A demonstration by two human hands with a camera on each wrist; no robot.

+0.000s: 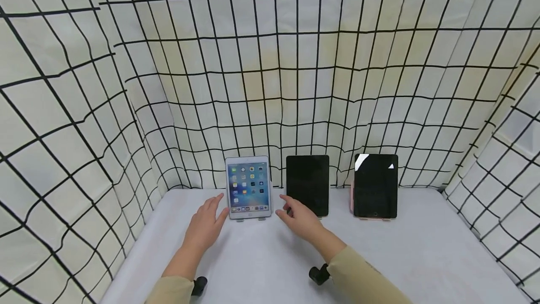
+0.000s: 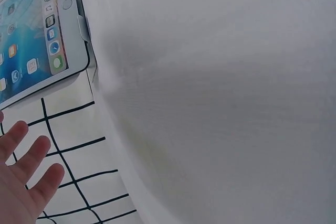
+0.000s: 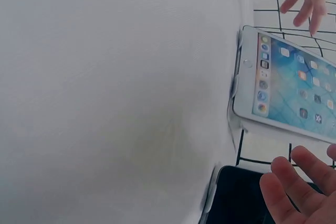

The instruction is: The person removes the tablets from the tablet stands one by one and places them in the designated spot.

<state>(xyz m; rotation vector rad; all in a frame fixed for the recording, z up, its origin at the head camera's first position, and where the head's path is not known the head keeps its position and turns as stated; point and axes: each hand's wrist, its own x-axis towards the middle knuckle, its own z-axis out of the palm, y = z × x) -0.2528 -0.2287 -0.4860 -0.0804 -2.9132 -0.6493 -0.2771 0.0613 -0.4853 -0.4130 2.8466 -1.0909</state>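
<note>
A white tablet (image 1: 249, 187) with a lit home screen of app icons stands propped on a small stand, leaning back. My left hand (image 1: 205, 222) is at its left edge, fingers spread and thumb near the lower left corner. On the other side, my right hand (image 1: 301, 218) reaches in with its fingers pointing at the right edge, a small gap between. That hand overlaps the lower left of a black tablet (image 1: 310, 179) whose screen is dark. In the right wrist view, the fingers (image 3: 299, 182) are loosely bent and hold nothing.
A second dark tablet (image 1: 375, 186) stands at the right on a pinkish stand, with glare on its top corners. White cloth covers the table (image 1: 270, 266). White curtains with a black grid (image 1: 295, 83) enclose the back and sides. Small black wrist cameras (image 1: 319, 274) hang under both sleeves.
</note>
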